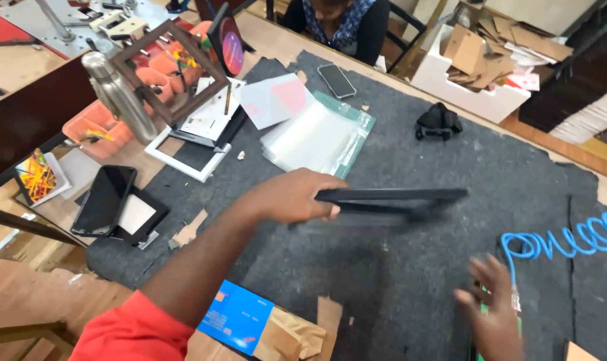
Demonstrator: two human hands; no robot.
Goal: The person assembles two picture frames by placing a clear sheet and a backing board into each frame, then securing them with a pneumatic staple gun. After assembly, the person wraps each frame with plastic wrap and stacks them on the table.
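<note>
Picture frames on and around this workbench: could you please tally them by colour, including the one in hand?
Black: 2, the frame held edge-on in the left hand, and the small frame at the mat's left edge.
Brown: 1, the wooden frame tilted over the trays.
White: 1, the frame lying flat.
Total: 4

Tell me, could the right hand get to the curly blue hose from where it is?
Probably yes. The right hand hovers open over the grey mat, and the blue coiled hose lies just beside it with nothing between them. The left hand is busy holding the black frame further off.
</note>
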